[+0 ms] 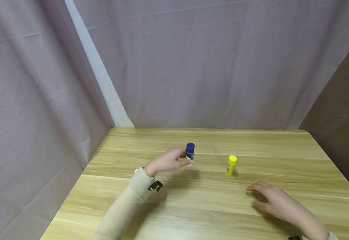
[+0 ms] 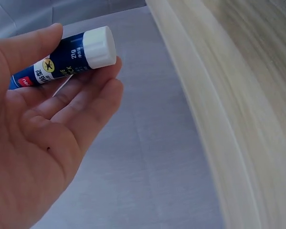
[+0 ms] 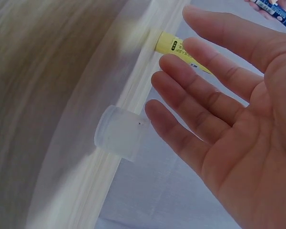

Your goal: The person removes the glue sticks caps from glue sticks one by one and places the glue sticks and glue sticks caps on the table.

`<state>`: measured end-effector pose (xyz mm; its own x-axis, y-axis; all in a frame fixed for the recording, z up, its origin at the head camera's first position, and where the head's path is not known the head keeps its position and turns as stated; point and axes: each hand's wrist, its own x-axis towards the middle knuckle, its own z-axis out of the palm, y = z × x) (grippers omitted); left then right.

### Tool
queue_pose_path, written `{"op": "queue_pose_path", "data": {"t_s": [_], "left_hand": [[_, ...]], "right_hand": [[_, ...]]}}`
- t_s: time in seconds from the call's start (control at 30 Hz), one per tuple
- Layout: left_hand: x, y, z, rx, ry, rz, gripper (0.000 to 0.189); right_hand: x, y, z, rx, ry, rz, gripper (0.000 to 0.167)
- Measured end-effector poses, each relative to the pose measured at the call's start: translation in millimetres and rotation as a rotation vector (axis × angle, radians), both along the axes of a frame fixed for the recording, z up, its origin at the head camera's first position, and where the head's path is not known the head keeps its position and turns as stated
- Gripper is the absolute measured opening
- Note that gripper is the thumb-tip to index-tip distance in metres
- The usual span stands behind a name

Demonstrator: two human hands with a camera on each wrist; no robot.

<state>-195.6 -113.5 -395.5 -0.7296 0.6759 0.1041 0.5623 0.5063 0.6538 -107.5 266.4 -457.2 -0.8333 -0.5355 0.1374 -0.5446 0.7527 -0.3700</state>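
Blue glue stick (image 1: pixel 190 150) aloft, yellow tube (image 1: pixel 231 165) upright on the counter (image 1: pixel 204 200).
Left hand (image 1: pixel 169 160) pinches the former; right hand (image 1: pixel 278 201) relaxed, empty; contents hidden.

The left hand (image 1: pixel 169 159) is holding a blue-capped tube (image 1: pixel 190 149) roughly upright above the bench (image 1: pixel 204 220). Farther right, a yellow tube (image 1: pixel 231 165) is standing on it. The right hand (image 1: pixel 276 201) is hovering near the yellow tube, its fingers (image 1: pixel 258 187) loosely bent. Greyish curtains (image 1: pixel 210 66) are hanging behind the bench.

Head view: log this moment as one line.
left hand: holds blue glue stick, cap up | right hand: holds nothing | yellow glue stick: upright on table
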Motion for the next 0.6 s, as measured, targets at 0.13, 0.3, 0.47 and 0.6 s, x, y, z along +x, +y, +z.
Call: {"op": "queue_pose_path", "data": {"t_s": [0.13,0.3,0.47,0.6], "left_hand": [[3.3,-1.9,4.4,-0.016,0.005,0.007,0.012],[9.1,-7.1,14.3,-0.07,0.091,0.012,0.015],[17.7,-13.5,23.9,-0.125,0.227,0.025,0.017],[27.5,-17.3,29.8,-0.139,0.318,0.04,0.023]], "right_hand": [[0.5,0.9,2.2,0.007,-0.013,-0.013,0.037],[0.9,1.0,4.3,0.003,0.01,-0.008,0.037],[2.2,-0.4,4.7,0.001,0.037,-0.006,0.037],[3.2,-1.2,5.4,0.003,0.04,-0.01,0.038]]}}
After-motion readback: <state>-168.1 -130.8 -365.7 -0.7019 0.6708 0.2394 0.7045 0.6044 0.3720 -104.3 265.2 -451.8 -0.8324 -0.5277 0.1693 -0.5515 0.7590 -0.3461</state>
